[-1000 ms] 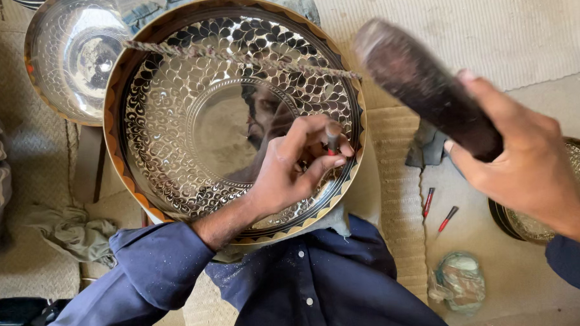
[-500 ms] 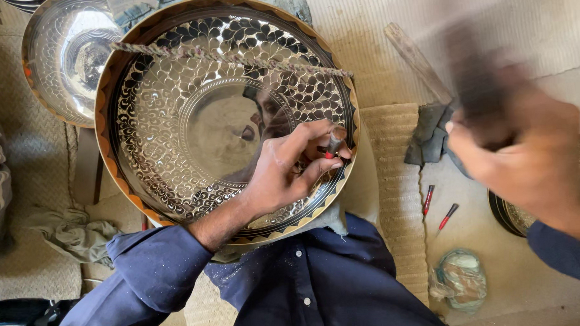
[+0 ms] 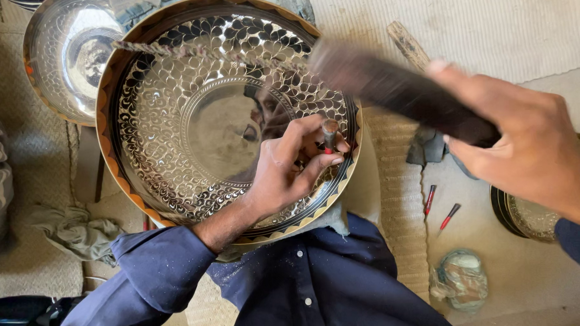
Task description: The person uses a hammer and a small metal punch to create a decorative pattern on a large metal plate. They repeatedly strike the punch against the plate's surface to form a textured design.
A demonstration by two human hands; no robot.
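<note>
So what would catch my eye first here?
The big engraved metal tray fills the middle, its shiny surface covered in leaf-like patterns. The left hand holds a small chisel upright on its patterned band, while the right hand holds a blurred dark mallet above it.

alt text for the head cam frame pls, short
A left hand pinches a small metal punch upright on the patterned rim of a large engraved metal tray, while the right hand swings a dark, motion-blurred mallet above it. A second tray lies behind.
</note>
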